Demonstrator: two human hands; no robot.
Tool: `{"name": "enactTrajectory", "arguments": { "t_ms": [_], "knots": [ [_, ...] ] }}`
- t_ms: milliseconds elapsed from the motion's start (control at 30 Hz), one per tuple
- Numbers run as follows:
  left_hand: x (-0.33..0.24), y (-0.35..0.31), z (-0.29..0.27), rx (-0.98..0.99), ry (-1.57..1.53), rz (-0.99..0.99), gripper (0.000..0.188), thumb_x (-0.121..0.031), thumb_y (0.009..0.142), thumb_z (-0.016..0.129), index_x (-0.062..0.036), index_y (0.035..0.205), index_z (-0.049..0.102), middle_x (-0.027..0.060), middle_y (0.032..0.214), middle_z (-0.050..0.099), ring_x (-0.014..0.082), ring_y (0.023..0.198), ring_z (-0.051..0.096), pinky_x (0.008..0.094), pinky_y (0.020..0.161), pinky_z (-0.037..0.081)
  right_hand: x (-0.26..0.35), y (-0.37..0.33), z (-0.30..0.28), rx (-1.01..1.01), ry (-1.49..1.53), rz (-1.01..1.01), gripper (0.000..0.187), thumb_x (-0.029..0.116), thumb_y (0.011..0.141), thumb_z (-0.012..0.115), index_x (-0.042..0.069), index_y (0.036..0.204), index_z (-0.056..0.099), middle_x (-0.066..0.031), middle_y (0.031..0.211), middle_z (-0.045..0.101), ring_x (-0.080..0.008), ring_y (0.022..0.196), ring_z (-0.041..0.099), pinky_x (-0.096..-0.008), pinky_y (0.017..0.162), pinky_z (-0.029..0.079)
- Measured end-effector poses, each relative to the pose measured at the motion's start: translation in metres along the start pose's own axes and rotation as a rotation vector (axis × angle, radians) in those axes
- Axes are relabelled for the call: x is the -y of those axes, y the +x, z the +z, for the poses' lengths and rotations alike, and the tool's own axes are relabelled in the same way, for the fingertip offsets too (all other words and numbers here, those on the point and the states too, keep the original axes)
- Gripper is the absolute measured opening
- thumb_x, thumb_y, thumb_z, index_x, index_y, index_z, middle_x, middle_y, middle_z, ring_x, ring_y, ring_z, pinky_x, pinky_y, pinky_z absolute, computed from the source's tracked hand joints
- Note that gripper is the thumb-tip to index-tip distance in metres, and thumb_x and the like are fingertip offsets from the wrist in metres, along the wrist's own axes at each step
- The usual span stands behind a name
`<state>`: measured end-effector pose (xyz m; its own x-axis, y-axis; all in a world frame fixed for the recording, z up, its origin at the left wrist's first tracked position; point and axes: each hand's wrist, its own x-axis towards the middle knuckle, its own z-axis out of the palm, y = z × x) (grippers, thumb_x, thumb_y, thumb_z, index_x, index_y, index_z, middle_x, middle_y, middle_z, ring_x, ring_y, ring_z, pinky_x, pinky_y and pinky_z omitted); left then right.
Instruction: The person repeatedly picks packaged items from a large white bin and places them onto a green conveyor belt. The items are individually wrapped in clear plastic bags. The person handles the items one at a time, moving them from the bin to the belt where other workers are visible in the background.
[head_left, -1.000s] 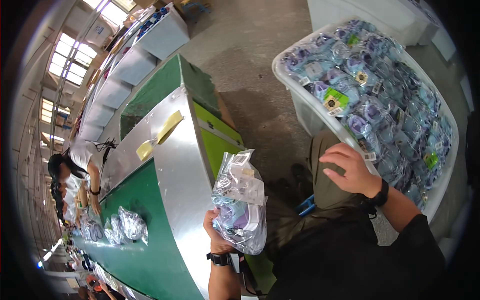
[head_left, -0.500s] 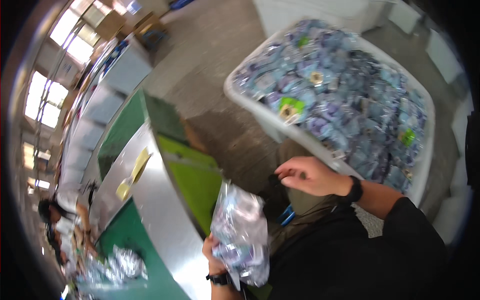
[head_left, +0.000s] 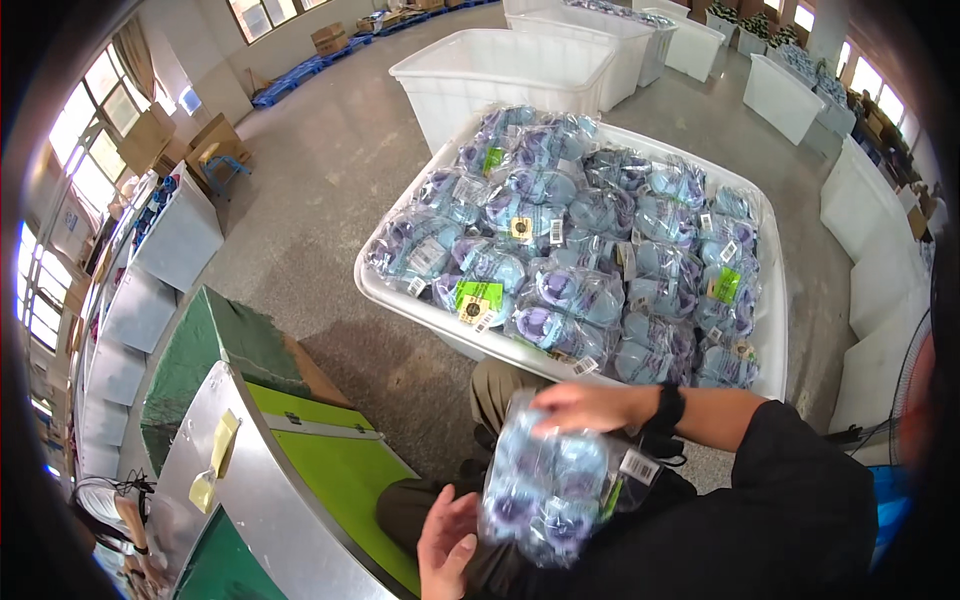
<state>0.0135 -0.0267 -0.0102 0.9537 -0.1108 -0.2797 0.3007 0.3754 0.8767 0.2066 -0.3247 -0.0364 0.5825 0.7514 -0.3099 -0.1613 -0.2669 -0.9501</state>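
Blue slatted pallets lay along the far wall near a paned window, a brown cardboard carton resting on them. A small blue plastic stool stood on the grey speckled floor, beside pale rectangular plastic bins lined up leftward.

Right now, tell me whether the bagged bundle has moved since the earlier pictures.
Yes, the bagged bundle has moved away from the metal table, toward the filled white bin.
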Motion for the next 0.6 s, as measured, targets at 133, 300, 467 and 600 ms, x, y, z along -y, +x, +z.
{"name": "enactTrajectory", "arguments": {
  "t_ms": [133, 300, 467, 600],
  "knots": [
    [-0.002, -0.01, -0.022, -0.23, 0.217, 0.065, 0.056, -0.01, 0.105, 0.066, -0.0039, 0.158, 0.049, 0.0099, 0.141, 0.064, 0.0202, 0.126, 0.061, 0.0344, 0.11, 0.047, 0.002, -0.031, -0.085, -0.484, -0.322, -0.171, 0.032, 0.033, 0.108, 0.062, 0.002, 0.113, 0.071, -0.0049, 0.104, 0.068, -0.0145, 0.093, 0.063, -0.0339, 0.079, 0.051],
    [0.0, -0.027, -0.043, -0.332, 0.199, 0.095, 0.046, -0.006, 0.106, 0.065, -0.0034, 0.151, 0.056, 0.0084, 0.131, 0.069, 0.0179, 0.115, 0.067, 0.0321, 0.102, 0.053, -0.033, -0.037, -0.19, -1.005, 0.517, -0.266, 0.024, 0.03, 0.108, 0.061, 0.008, 0.113, 0.069, -0.0016, 0.106, 0.07, -0.0173, 0.089, 0.068, -0.0336, 0.076, 0.055],
    [0.014, -0.026, -0.055, -0.355, 0.195, 0.08, 0.046, -0.006, 0.106, 0.066, -0.0034, 0.15, 0.057, 0.0081, 0.13, 0.069, 0.0171, 0.115, 0.067, 0.0314, 0.101, 0.053, -0.104, -0.008, -0.276, -1.298, 0.672, -0.179, 0.03, 0.035, 0.106, 0.063, 0.007, 0.113, 0.068, -0.0033, 0.1, 0.07, -0.0213, 0.078, 0.069, -0.0393, 0.068, 0.058],
    [0.024, -0.023, -0.058, -0.348, 0.303, 0.046, 0.047, -0.005, 0.105, 0.067, -0.0025, 0.15, 0.057, 0.008, 0.129, 0.069, 0.0165, 0.115, 0.065, 0.0301, 0.102, 0.051, -0.147, 0.003, -0.285, -1.257, 0.584, 0.132, 0.042, 0.04, 0.104, 0.064, 0.002, 0.122, 0.064, -0.0096, 0.102, 0.069, -0.0266, 0.082, 0.069, -0.0447, 0.065, 0.057]
  ]
}}
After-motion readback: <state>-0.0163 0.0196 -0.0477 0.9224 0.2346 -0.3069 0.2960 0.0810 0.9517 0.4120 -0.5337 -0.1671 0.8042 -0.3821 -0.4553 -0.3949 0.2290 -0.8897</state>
